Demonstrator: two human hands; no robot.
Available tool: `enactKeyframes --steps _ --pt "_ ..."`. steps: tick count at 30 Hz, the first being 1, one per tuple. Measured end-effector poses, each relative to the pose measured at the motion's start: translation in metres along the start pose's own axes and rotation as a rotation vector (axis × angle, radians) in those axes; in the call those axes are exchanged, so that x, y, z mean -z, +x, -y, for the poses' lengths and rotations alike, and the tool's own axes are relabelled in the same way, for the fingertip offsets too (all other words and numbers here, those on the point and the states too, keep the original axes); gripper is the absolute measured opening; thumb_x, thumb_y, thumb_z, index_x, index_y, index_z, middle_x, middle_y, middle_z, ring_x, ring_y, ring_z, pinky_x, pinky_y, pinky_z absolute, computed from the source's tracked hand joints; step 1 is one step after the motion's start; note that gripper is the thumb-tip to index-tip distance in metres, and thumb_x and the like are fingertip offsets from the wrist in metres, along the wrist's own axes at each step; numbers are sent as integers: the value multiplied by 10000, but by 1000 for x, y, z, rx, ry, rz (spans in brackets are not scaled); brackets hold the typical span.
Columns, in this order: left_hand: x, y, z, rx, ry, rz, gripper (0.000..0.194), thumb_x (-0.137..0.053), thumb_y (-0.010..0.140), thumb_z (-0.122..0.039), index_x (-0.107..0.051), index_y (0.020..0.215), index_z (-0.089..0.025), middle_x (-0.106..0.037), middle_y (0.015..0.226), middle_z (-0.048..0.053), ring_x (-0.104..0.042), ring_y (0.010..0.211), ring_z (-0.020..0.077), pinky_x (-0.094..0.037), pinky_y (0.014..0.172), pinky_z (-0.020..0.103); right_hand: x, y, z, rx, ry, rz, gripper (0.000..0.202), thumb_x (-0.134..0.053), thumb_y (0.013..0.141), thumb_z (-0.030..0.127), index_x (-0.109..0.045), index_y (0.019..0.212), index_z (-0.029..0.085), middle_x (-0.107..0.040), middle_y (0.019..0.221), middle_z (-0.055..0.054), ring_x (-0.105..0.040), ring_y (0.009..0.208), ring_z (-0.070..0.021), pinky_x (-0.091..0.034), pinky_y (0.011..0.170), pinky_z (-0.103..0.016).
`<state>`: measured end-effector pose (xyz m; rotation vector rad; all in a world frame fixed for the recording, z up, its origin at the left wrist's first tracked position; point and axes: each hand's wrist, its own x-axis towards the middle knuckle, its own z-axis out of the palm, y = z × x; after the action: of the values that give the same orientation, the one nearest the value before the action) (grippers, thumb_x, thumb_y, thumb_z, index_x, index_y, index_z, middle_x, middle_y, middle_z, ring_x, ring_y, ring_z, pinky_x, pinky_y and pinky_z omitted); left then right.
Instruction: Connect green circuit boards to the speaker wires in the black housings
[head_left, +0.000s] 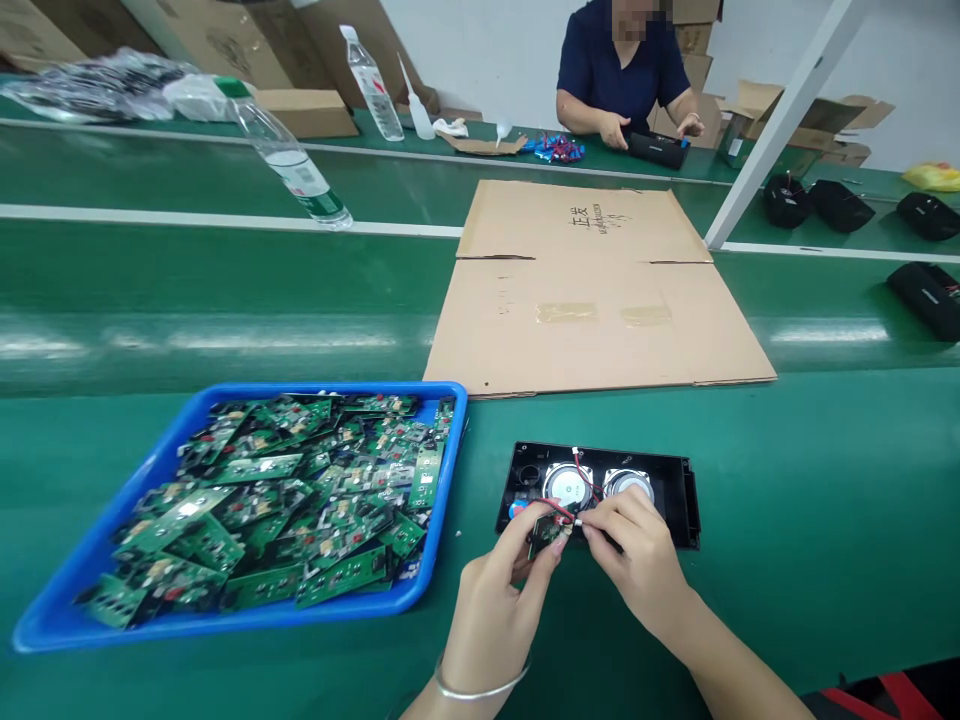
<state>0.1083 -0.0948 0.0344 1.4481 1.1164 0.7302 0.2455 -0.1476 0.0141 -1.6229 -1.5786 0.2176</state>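
My left hand (504, 595) pinches a small green circuit board (541, 537) by its edges, just over the near side of a black speaker housing (675, 490). Close against the board, the fingertips of my right hand (634, 545) are pressed together on a small white wire connector (577, 521). Red and black wires (555, 508) run to this spot. Two round silver speakers lie in the housing, the left speaker (568, 486) fully seen and the right speaker (628, 484) partly behind my right hand. A second white plug (576, 452) stands up on its wire. Something blue shows beside my left fingers.
A blue tray (448, 490) heaped with circuit boards stands at the left. Flattened cardboard (600, 350) lies ahead across the green bench. Water bottles (289, 165) stand further back. Across the bench, a person (622, 75) handles a black housing; more black housings (844, 205) sit at right.
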Motion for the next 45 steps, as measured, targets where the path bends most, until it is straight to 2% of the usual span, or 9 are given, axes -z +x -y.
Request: enactKeyframes --steps 7,11,16,21,28,31,34,41,45 --pt "2 5 13 -206 179 82 259 -557 790 -276 -625 1038 -243 -725 845 6 -682 682 178 -548 609 210 -1 2 2 105 -110 -14 127 -496 853 71 -606 861 134 -589 722 -40 -468 660 -139 -410 563 -270" --pt "3 8 19 -244 250 100 299 -531 807 -295 -607 1092 -246 -726 840 23 -683 656 183 -544 593 216 -1 2 2 139 -162 -7 132 -491 850 56 -602 862 127 -586 715 -41 -456 653 -137 -404 555 -267" --pt "3 10 14 -301 404 113 310 -483 833 -297 -593 1110 -214 -710 747 34 -655 570 169 -520 552 221 0 4 2 170 -197 -4 142 -477 851 48 -598 854 123 -592 716 -46 -454 645 -140 -398 547 -271" --pt "4 9 4 -310 532 141 307 -449 843 -258 -592 1107 -199 -720 767 53 -667 609 187 -505 550 230 -1 4 5 168 -216 -4 179 -443 863 52 -601 849 136 -593 701 -43 -464 629 -139 -394 534 -270" --pt "9 17 -5 -359 432 249 262 -427 841 -203 -602 1037 -207 -717 880 68 -676 777 221 -508 667 255 -1 4 0 43 -39 -10 151 -474 880 136 -594 791 161 -578 670 -26 -489 630 -139 -427 539 -264" --pt "13 23 -8 -362 386 348 248 -411 844 -198 -617 979 -227 -710 849 51 -666 719 201 -497 635 240 3 7 -1 -101 64 93 109 -487 883 203 -588 920 184 -572 663 -4 -511 627 -139 -451 540 -258" --pt "15 25 -10 -363 347 408 247 -406 842 -196 -628 943 -231 -703 799 40 -657 701 196 -492 629 241 7 10 0 -106 71 202 116 -492 880 198 -599 922 201 -575 669 -1 -507 641 -144 -443 548 -258" --pt "17 28 -10 -361 272 418 205 -455 819 -170 -642 879 -231 -696 753 25 -647 648 182 -487 605 232 8 14 -3 16 32 189 177 -460 899 232 -605 819 170 -572 660 -22 -478 654 -157 -423 568 -279" --pt "17 24 -11 -259 202 344 187 -512 786 -187 -631 920 -242 -707 770 20 -658 667 193 -510 602 238 15 25 -5 -108 60 300 145 -608 811 287 -609 920 192 -569 849 -36 -521 747 -161 -468 636 -283"
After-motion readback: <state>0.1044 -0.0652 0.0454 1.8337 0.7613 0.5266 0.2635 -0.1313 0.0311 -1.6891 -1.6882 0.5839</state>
